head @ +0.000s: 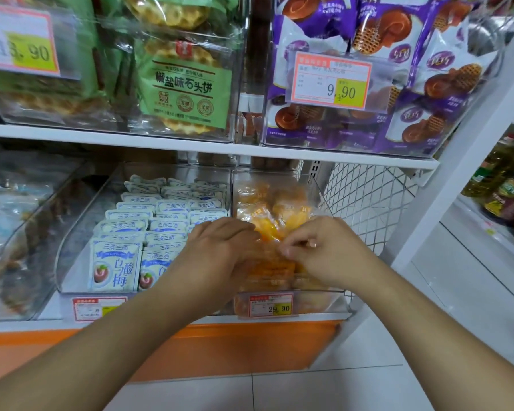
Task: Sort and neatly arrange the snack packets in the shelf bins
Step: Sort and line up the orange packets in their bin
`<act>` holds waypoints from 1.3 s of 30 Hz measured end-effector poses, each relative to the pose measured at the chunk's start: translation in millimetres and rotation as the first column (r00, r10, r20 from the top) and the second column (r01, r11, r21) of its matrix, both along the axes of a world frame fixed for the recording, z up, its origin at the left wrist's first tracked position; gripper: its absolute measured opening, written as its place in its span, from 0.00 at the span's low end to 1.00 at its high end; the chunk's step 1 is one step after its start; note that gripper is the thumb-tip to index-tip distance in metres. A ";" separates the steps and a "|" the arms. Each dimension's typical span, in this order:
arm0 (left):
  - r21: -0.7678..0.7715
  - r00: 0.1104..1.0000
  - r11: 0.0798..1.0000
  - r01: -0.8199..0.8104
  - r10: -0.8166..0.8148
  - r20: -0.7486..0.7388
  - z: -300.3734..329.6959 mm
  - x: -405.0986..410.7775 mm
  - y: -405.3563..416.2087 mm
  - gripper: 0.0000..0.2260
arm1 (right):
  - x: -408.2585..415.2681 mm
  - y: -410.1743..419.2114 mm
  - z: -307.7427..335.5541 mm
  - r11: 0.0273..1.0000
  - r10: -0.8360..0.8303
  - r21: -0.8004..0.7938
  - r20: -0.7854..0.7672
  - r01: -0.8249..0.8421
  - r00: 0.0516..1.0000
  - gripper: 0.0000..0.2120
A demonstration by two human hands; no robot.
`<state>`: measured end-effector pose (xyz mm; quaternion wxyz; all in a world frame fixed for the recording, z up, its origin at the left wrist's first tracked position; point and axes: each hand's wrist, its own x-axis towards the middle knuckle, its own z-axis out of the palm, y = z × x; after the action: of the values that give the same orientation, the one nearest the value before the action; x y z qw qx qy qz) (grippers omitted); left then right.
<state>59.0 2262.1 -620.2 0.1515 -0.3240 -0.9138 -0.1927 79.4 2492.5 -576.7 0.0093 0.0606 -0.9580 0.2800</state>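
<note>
The clear bin at the right end of the lower shelf holds the orange snack packets, heaped loosely. Both hands work at its front edge: the left hand curls over the heap, grip unclear, while the right hand pinches a packet's film. The packets look light, soft and slippery; take them by the sealed edges.

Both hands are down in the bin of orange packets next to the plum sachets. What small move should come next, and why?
Probably set the pinched packet flat at the front. Both the left hand and right hand are in the orange packets, which lie jumbled, while the neighbouring white sachets already stand in tidy rows.
</note>
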 end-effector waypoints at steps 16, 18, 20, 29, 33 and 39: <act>-0.021 0.865 0.989 -0.147 0.139 0.483 10.4 -3.2 -17.6 0.38 | -76.3 -43.6 -27.1 0.989 -0.129 -0.070 0.029 0.131 0.991 0.13; 0.021 0.881 0.990 -0.140 0.115 0.460 14.2 -2.5 -16.3 0.37 | -66.4 -36.6 -18.2 0.974 -0.150 -0.173 -0.008 0.147 0.989 0.13; 0.097 0.903 0.986 -0.139 0.086 0.420 18.8 -1.6 -14.9 0.34 | -54.7 -26.8 -8.2 0.945 -0.179 -0.292 -0.080 0.149 0.981 0.12; 0.369 0.980 0.925 -0.090 0.016 0.199 45.1 15.4 7.5 0.31 | 21.1 -15.1 38.2 0.817 -0.182 -0.577 -0.278 -0.013 0.943 0.12; 0.434 0.988 0.900 -0.051 -0.017 0.151 57.1 23.1 14.2 0.23 | 36.1 -15.1 43.5 0.766 -0.162 -0.641 -0.277 -0.056 0.947 0.12; 0.729 0.912 0.656 -0.195 -0.153 0.382 64.1 32.5 18.2 0.03 | 32.2 2.6 38.3 0.766 -0.132 -0.643 -0.154 0.002 0.979 0.13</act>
<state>91.5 2280.3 -556.1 0.0788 -0.1728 -0.7648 -0.6156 111.5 2495.0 -538.4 0.1310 0.0457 -0.8015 0.5817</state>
